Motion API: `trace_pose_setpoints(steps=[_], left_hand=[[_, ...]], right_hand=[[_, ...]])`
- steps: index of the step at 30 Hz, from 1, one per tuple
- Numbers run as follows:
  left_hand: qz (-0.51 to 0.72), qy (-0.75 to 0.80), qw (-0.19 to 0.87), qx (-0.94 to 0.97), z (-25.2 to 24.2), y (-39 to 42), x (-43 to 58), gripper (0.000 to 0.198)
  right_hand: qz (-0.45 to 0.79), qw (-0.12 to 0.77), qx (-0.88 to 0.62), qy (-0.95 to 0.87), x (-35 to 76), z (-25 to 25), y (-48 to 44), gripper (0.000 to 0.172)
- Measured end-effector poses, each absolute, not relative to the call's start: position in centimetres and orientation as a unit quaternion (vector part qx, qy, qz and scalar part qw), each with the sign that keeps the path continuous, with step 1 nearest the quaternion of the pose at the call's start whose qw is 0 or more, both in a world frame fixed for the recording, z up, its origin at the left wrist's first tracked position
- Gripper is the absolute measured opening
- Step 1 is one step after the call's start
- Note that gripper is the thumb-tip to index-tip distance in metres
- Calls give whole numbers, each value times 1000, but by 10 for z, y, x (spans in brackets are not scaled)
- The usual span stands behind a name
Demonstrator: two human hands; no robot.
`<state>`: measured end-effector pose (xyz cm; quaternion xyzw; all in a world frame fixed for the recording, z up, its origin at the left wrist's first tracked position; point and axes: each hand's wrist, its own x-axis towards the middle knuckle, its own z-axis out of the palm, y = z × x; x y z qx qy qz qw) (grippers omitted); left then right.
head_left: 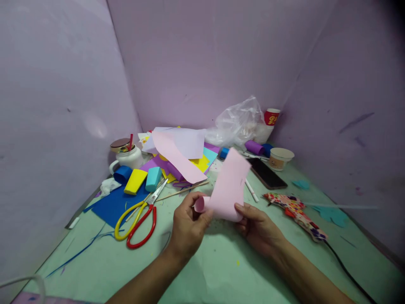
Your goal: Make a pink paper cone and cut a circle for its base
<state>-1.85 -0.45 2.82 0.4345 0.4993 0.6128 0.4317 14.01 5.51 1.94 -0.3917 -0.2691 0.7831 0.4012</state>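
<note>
A strip of pink paper [228, 181] is held up over the table between my two hands, its left end curled into a small roll. My left hand [189, 223] pinches that rolled end between thumb and fingers. Lower down on the right side, my right hand [257, 226] grips the strip's bottom edge, thumb in front. The strip's free end rises upward, away from me. Left of my left hand lie scissors [142, 219] with one yellow and one red handle, blades slightly apart. A glue gun [295, 211] with a patterned cover rests right of my right hand.
Coloured paper sheets [180, 147] are piled at the back. Yellow [136, 181], light-blue [153, 179] and blue paper tubes [122, 174] stand near a white mug [129, 158]. A phone [267, 173], a paper bowl [281, 158] and a plastic bag [237, 122] are at right and back.
</note>
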Motion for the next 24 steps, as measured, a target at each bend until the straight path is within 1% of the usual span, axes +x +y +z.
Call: trace_pose_setpoints(steps=[3,5,8,10,14,16,20,24], left_hand=[[590,490,418,486,34,-11,-20,52],[566,484,383,547,37,-17,-22,67],[566,450,293,625,38,-24,-26,74],[581,440,245,639,37,-27,-28,66],[610,427,143,652,37,-26,-26,37],[627,409,108,654,38,-25,-23,28],[613,442,62,652,39,-23,-20,22],[567,468,65,675,39,-22,-25,15]], right_hand=[[798,395,-383,-246,140,22,55,32],[806,397,-363,-248,140,24,55,32],[807,409,-339,-260,142,27,56,34],[804,410,-329,-276,143,28,57,33],[811,399,-297,-306,143,26,57,26],[811,395,-290,-320,143,23,58,24],[796,386,-308,-350,145,16,59,30],[778,401,-334,-349,146,13,60,30]])
